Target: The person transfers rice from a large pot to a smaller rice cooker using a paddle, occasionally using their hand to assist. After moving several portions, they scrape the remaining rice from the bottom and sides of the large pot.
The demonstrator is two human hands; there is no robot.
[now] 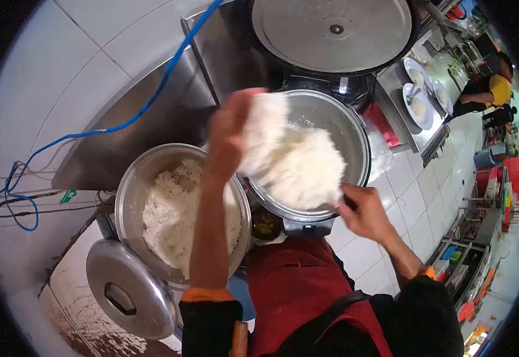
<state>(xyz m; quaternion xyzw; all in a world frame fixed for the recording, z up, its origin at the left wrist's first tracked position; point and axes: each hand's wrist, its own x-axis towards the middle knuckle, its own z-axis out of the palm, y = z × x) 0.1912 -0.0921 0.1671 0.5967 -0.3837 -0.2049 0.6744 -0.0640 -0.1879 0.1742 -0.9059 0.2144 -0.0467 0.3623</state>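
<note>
Over the cooker pot (351, 140), a big heap of white rice (307, 172) sits between the person's two hands. The left hand (231, 131) is up against a separate white clump (264, 128), both blurred, so I cannot tell how tightly its fingers are drawn in. The right hand (363, 213) has its fingers bent at the heap's near edge; whether they grip anything is hidden.

The step in hand looks to be handling rice in bulk at the cooker pot. I would judge that the next move calls for both hands supporting the load over the opening, so none drops past the rim.

Counted: two hands at work; two pots, the second being the steel pot (132, 196) on the left, with more rice inside; two lids, one raised lid (307, 27) beyond the cooker pot and one loose lid (131, 285) beside the steel pot; one small bowl (265, 226) of dark food; one blue cable (176, 56); at least three plates (424, 122) on the desk (395, 96); and one other person in a yellow top (500, 89).
</note>
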